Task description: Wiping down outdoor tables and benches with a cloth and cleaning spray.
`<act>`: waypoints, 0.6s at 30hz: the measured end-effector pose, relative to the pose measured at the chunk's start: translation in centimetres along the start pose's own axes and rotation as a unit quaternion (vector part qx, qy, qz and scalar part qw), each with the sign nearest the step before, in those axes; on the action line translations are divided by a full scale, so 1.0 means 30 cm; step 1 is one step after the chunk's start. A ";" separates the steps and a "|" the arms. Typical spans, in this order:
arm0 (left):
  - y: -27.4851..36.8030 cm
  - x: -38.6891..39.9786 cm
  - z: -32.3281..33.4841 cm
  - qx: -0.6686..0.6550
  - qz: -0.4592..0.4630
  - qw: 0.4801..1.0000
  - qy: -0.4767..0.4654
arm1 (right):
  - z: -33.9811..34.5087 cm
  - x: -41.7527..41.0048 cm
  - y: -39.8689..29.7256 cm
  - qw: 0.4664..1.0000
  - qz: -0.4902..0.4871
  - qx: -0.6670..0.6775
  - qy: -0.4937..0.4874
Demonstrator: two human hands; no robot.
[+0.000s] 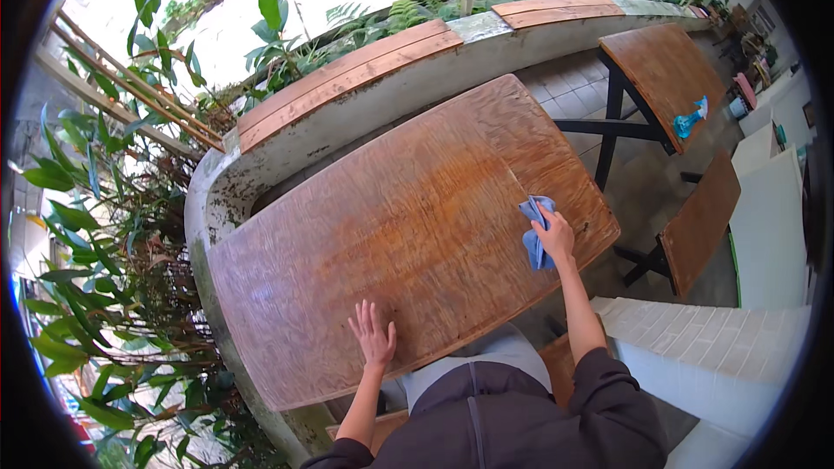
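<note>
A worn wooden tabletop [391, 221] spans the middle of the view, its grain lighter at the left end. Toward its right end, my right hand [554, 231] grips a blue cloth [535, 253] that lies against the wood, part of it bunched under the fingers. My left hand [374, 337] is at the table's near edge, palm down and fingers apart, with nothing in it. Whether its palm presses on the wood is hard to tell. A thin seam crosses the tabletop just beyond the cloth.
A second wooden table [658, 71] with black legs stands at the right, bearing a spray bottle [689, 118] of blue liquid. Beside it is a wooden bench [700, 225]. A low concrete wall [391, 104] with plank seats [352, 81] curves behind; leafy plants [85, 273] crowd the left.
</note>
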State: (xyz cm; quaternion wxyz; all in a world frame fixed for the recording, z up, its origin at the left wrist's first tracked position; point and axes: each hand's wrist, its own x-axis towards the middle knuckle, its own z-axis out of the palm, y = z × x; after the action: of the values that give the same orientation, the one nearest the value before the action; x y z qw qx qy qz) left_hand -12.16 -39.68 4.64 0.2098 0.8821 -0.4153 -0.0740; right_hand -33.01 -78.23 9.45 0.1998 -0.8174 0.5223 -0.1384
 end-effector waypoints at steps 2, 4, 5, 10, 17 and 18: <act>0.107 0.056 0.051 -0.004 -0.025 0.999 0.019 | 0.033 0.036 -0.005 1.000 -0.017 0.003 -0.014; 0.171 0.092 0.098 -0.018 -0.067 0.997 0.043 | 0.089 0.032 -0.052 0.998 -0.047 0.017 -0.044; 0.181 0.094 0.112 -0.018 -0.073 0.996 0.047 | 0.114 0.026 -0.080 0.995 -0.070 0.033 -0.068; 0.204 0.102 0.127 0.061 -0.085 0.994 -0.020 | 0.189 0.015 -0.158 0.996 -0.049 0.008 -0.080; 0.202 0.103 0.131 0.048 -0.091 0.995 0.016 | 0.220 0.222 -0.192 0.991 -0.110 0.001 -0.079; 0.203 0.105 0.138 0.038 -0.090 0.995 0.014 | 0.244 0.278 -0.198 0.990 -0.121 -0.011 -0.067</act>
State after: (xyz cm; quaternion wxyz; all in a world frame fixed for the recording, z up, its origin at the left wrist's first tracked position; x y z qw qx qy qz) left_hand -15.68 -46.83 3.67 0.1747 0.9240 -0.3340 -0.0647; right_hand -21.62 -82.24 5.93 0.2071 -0.8841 0.4066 -0.1006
